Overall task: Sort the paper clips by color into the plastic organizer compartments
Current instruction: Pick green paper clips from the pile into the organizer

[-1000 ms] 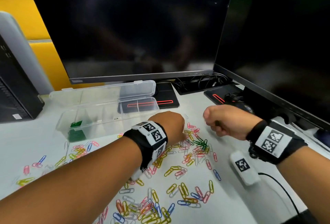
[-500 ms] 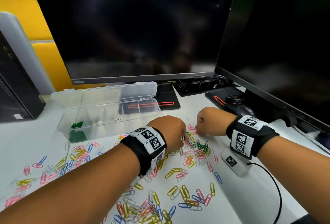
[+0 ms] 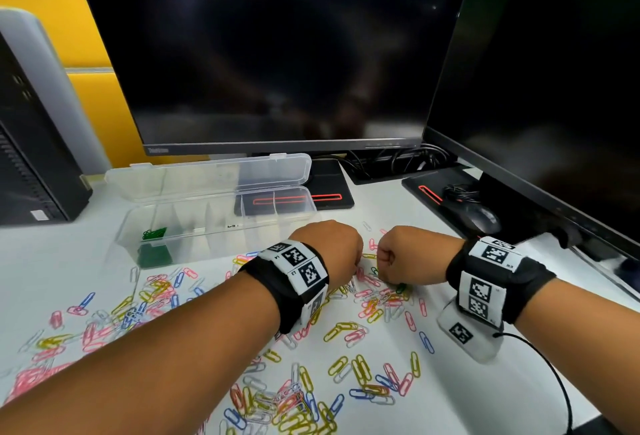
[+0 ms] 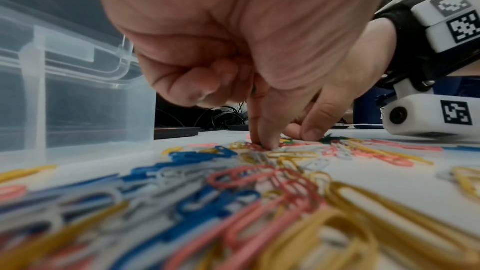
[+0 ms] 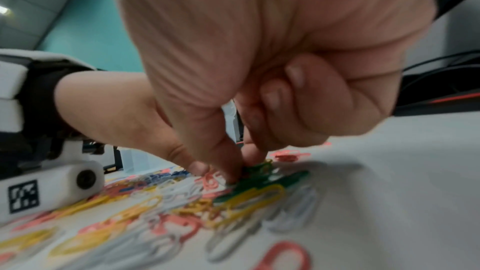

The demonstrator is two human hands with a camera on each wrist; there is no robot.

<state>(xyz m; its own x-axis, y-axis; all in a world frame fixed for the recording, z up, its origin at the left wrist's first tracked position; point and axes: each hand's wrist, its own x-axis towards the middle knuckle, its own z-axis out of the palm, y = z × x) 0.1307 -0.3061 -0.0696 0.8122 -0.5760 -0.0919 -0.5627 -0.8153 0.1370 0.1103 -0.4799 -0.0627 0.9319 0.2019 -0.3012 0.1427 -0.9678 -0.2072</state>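
Loose paper clips [image 3: 360, 327] in pink, yellow, blue, white and green lie strewn over the white desk. A clear plastic organizer [image 3: 221, 226] stands open behind them, with green clips [image 3: 154, 233] in its leftmost compartment. My left hand [image 3: 349, 271] is down on the pile; in the left wrist view its thumb and forefinger [image 4: 263, 146] pinch together at a clip while the other fingers curl in. My right hand [image 3: 391, 282] sits right beside it, and its thumb and fingertips [image 5: 240, 174] pinch a small bunch of green clips [image 5: 280, 180] on the desk.
Two dark monitors [image 3: 277, 53] stand close behind the desk, their bases and cables at the back. A black mouse [image 3: 481, 218] lies at the right, a dark computer tower [image 3: 31, 157] at the left. More clips [image 3: 284, 403] are heaped near the front edge.
My right hand has come down and to the left from above the desk onto the pile beside my left hand. The left hand has stayed on the pile.
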